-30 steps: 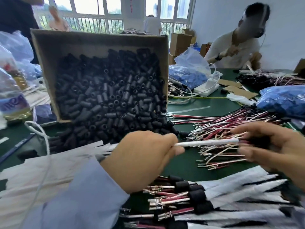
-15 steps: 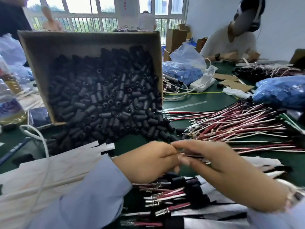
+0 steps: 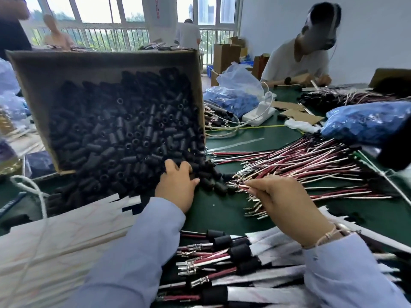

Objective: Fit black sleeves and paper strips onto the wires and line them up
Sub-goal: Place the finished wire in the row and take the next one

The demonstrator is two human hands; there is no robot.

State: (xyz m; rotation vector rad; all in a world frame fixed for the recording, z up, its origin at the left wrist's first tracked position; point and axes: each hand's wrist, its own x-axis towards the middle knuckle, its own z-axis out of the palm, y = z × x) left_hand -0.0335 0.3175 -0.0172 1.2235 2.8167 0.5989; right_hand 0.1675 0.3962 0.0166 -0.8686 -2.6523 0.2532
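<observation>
A tilted cardboard box [image 3: 104, 61] spills black sleeves [image 3: 124, 134] onto the green table. My left hand [image 3: 175, 187] reaches into the spilled sleeves at the box mouth, its fingers and thumb curled round one black sleeve. My right hand [image 3: 280, 203] pinches a red-and-white wire [image 3: 241, 186] near its metal terminal, at the near edge of the loose wire pile [image 3: 300, 161]. Finished wires [image 3: 222, 254] with sleeves and paper strips lie in a row between my forearms. Loose paper strips [image 3: 55, 241] are stacked at the near left.
Blue plastic bags [image 3: 367, 123] lie at the right and behind the box. A white power strip [image 3: 258, 112] and cardboard scraps sit mid-table. Another person [image 3: 307, 56] works at the far side. A white cord [image 3: 29, 185] loops at the left.
My hands have parted. The left hand moved forward from the wire into the black sleeves. The right hand shifted right to the wire pile and now pinches a wire there.
</observation>
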